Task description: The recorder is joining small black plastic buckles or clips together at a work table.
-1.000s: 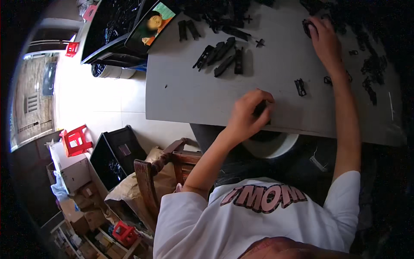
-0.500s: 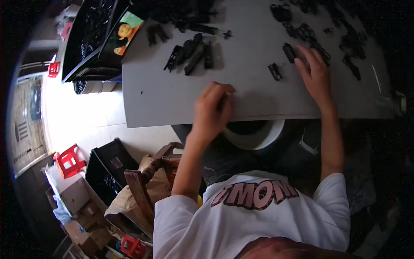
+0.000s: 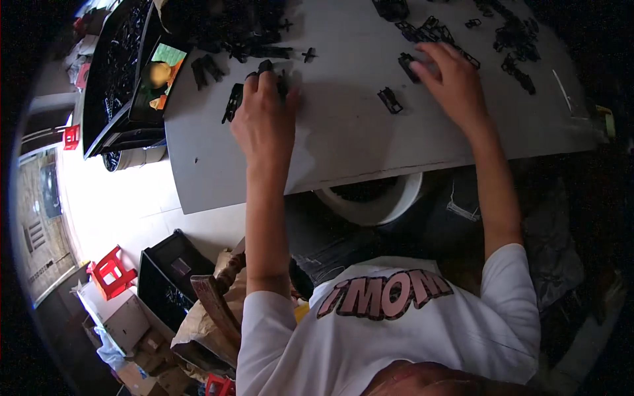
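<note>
My left hand (image 3: 264, 125) reaches over a small group of long black plastic parts (image 3: 232, 104) at the left of the grey table. Its fingers are apart on top of the parts, partly covering them; none is visibly lifted. My right hand (image 3: 454, 84) is open at the right, thumb and fingers spread. Its thumb tip is beside a short black plastic piece (image 3: 407, 68), which lies on the tabletop; whether they touch I cannot tell. Between my hands lies a small black frame-like part (image 3: 389, 100).
Black parts (image 3: 264, 51) heap at the table's far left, with more (image 3: 518, 39) at far right. A phone-like screen (image 3: 158, 76) leans on a black crate (image 3: 122, 125) of parts. A white bucket (image 3: 403, 204) stands under the near edge of the grey table (image 3: 317, 158).
My left hand has moved forward and left, from near the table's front edge to the group of long parts. My right hand stays by the short black piece. The whole view has shifted.
</note>
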`<state>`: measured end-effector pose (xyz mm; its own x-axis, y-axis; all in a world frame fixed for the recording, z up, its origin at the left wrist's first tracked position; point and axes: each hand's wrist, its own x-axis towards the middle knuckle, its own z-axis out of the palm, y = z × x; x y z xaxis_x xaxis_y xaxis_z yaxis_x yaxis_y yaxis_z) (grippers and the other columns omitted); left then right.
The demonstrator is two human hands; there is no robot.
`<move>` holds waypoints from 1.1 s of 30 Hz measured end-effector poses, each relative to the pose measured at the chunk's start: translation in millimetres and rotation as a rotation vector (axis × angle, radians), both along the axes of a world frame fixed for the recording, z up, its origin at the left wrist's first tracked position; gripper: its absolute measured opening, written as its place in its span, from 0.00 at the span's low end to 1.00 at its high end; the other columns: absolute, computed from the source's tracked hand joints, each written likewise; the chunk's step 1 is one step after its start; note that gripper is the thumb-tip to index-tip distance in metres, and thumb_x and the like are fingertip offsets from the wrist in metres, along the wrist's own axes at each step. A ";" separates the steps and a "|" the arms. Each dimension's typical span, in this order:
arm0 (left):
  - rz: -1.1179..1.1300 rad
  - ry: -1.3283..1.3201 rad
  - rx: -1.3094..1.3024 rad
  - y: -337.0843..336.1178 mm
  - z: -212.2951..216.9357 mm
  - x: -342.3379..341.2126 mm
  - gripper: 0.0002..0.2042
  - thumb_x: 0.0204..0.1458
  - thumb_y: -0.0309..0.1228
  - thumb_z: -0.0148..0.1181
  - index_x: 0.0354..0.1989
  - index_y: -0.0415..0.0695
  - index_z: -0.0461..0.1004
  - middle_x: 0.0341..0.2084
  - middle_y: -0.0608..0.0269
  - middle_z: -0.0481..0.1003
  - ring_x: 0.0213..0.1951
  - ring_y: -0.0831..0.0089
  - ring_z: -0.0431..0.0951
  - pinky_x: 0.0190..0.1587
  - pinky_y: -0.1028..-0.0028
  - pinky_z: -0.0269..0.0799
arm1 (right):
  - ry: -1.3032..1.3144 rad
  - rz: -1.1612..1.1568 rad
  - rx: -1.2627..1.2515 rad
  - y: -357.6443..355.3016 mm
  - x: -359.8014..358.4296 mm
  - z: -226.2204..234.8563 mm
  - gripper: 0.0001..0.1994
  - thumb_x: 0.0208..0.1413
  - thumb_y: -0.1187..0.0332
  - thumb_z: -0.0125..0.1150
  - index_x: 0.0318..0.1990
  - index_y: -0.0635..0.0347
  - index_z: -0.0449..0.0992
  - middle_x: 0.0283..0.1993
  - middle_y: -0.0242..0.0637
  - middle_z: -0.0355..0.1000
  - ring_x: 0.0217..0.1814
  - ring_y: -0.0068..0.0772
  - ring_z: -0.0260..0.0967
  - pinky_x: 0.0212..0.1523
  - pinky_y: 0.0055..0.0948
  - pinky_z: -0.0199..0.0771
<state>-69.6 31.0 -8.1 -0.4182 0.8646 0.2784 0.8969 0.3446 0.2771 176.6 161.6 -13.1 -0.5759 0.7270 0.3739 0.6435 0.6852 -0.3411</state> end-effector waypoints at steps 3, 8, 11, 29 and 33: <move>-0.016 -0.002 0.014 1.4 0.1 1.2 0.14 0.46 0.38 0.60 0.39 0.48 0.68 0.37 0.61 0.71 0.33 0.56 0.76 0.31 0.60 0.70 | -0.086 -0.101 -0.016 3.1 -6.1 -11.7 0.15 0.53 0.63 0.60 0.45 0.61 0.72 0.40 0.40 0.71 0.41 0.39 0.71 0.39 0.35 0.71; 0.004 -0.016 -0.057 7.7 1.2 8.1 0.14 0.46 0.32 0.59 0.41 0.48 0.67 0.35 0.58 0.72 0.31 0.55 0.76 0.31 0.61 0.70 | -0.078 -0.108 -0.031 -8.1 -3.8 -15.4 0.15 0.51 0.64 0.62 0.43 0.64 0.71 0.37 0.39 0.71 0.37 0.37 0.72 0.35 0.33 0.72; -0.221 -0.311 0.202 1.3 -4.8 6.3 0.15 0.45 0.28 0.58 0.43 0.46 0.68 0.31 0.57 0.74 0.29 0.57 0.76 0.31 0.64 0.70 | -0.011 -0.153 -0.210 -42.9 -7.5 0.6 0.14 0.49 0.66 0.63 0.41 0.63 0.72 0.37 0.39 0.71 0.33 0.35 0.72 0.32 0.32 0.72; -0.446 -1.415 -0.054 -38.9 -4.1 18.2 0.17 0.52 0.27 0.53 0.52 0.40 0.68 0.37 0.63 0.73 0.39 0.77 0.70 0.44 0.76 0.66 | -0.027 -0.200 -0.117 -71.6 -35.5 -8.2 0.10 0.48 0.69 0.61 0.37 0.62 0.70 0.36 0.42 0.69 0.36 0.42 0.71 0.35 0.34 0.72; -0.388 -1.531 -0.065 -39.1 -7.0 19.8 0.17 0.54 0.26 0.50 0.53 0.40 0.66 0.34 0.65 0.72 0.37 0.76 0.70 0.43 0.76 0.66 | 0.074 -0.179 -0.288 -64.9 -24.8 -12.5 0.12 0.47 0.73 0.61 0.40 0.64 0.71 0.37 0.41 0.69 0.36 0.36 0.71 0.35 0.31 0.71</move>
